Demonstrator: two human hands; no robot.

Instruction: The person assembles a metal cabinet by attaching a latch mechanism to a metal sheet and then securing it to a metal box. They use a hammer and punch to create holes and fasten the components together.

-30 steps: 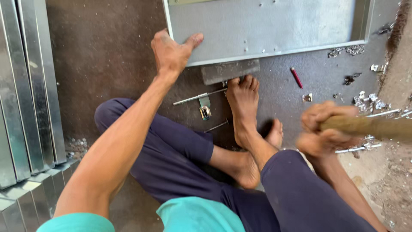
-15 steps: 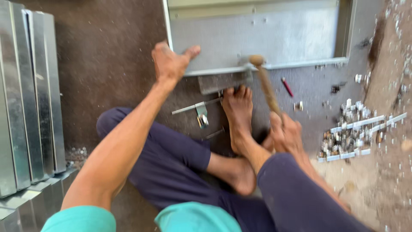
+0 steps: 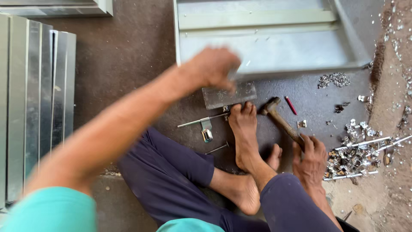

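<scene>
The person sat on the dark floor (image 3: 128,56) with a bare foot (image 3: 243,129) set just below a small grey metal block (image 3: 227,95). A stack of folded sheet-metal channels (image 3: 36,107) stood along the left, and a large galvanised sheet-metal tray (image 3: 270,41) lay ahead, its near edge running just above the block. Beside the foot lay a thin metal rod with a clamp (image 3: 205,125) and a loose nail (image 3: 216,148); a red pencil (image 3: 290,105) lay near the hammer's head. To the right, a heap of small shiny metal offcuts and strips (image 3: 356,154) crowded the floor up to the sandy ground (image 3: 395,86).

Open floor remained between the channels and the legs.

The left hand (image 3: 212,68), blurred, rested at the tray's near edge, over the block's top; I could not tell how its fingers were set. The right hand (image 3: 310,157) was closed around the wooden handle of the hammer (image 3: 279,120), whose head lay on the floor just right of the toes.
</scene>
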